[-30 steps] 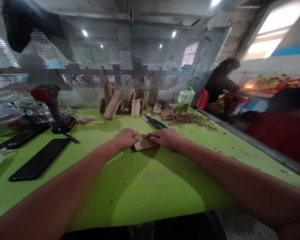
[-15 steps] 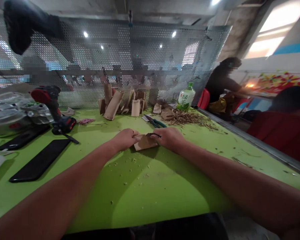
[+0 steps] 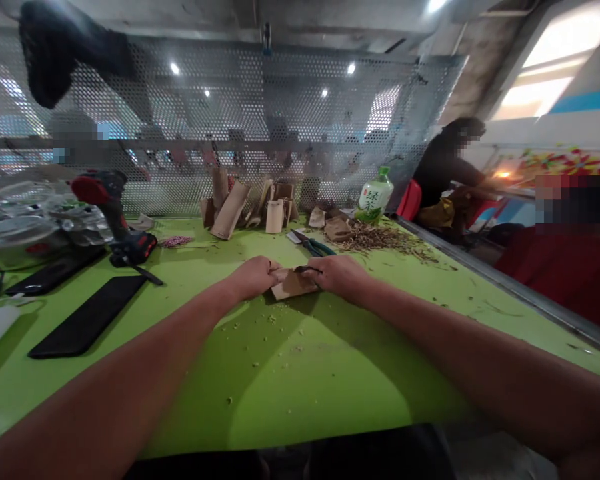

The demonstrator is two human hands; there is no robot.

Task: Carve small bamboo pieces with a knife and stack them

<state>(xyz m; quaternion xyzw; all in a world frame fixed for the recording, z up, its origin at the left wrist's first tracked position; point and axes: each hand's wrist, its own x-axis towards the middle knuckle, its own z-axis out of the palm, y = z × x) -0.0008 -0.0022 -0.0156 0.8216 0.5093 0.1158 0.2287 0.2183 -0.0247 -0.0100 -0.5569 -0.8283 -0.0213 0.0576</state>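
Observation:
A tan, slightly curved piece, like bark or bamboo, is tilted up above the green tabletop between my hands. My left hand is closed on its left end, thumb along the upper edge. My right hand is wrapped round a thin dark tool, whose tip lies along the piece's upper edge. The tool's handle is hidden in my fist, so its exact kind is unclear. Pale crumbs lie scattered on the table below. Just beyond my right hand are green-handled pliers.
Several similar tan pieces lean by the perforated metal screen. A green bottle stands behind brown shavings. At left are a cordless drill, a black flat case and plastic containers. A person sits at right.
The whole view has shifted slightly to the right. Both hands keep nearly the same hold on the tan piece and the dark tool, with only a tiny movement.

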